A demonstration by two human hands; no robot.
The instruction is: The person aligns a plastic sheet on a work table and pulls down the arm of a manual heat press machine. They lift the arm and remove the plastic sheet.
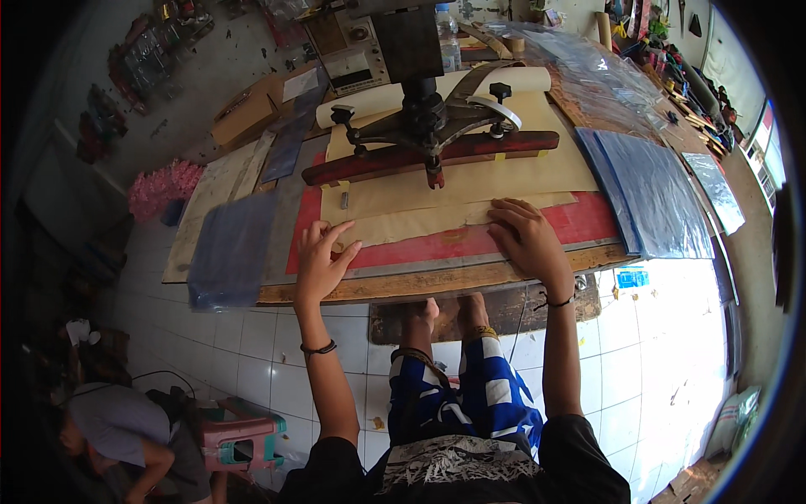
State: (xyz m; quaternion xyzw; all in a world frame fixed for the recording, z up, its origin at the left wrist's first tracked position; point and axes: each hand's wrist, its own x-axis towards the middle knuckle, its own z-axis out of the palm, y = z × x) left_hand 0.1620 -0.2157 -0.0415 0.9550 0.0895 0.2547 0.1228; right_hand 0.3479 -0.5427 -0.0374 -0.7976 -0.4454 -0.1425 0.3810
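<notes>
A tan paper-like sheet (403, 227) lies over a red sheet (437, 250) on the worktable. My left hand (323, 260) rests at the tan sheet's near left corner, its thumb and fingers apart. At the right end, my right hand (531, 239) lies palm down, fingertips at the tan sheet's near edge and palm over the red one. Its fingers are spread and slightly bent. Just beyond my hands, a press head with a long dark red bar (437, 160) stands over the tan sheet. A small metal piece (344, 200) sits near the sheet's left side.
Clear bluish plastic sheets (646, 189) lie at the table's right, with another plastic sheet (231, 252) at the left. A pale roll (529, 80) is behind the press. A cardboard box (248, 109) stands back left. Another person (134, 428) bends beside a pink-and-green stool (239, 441).
</notes>
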